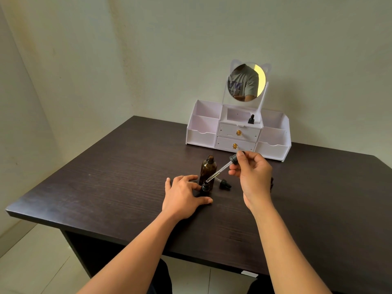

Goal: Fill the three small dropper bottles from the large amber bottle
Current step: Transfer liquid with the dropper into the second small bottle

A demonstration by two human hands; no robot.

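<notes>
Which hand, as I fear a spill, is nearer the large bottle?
Left. The left hand sits just front-left of the large bottle, gripping a small bottle; the right hand is farther right, holding a dropper.

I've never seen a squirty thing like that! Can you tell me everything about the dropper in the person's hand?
The long dropper has a clear glass tube and a black ribbed cap. It slants, cap up and right, pinched by the fingers of the right hand. Its thin tip sits at the open mouth of the small dark bottle that the left hand holds.

Amber bottle (207, 169); white organizer (237, 130) — dark woodgrain table (106, 177).
</notes>
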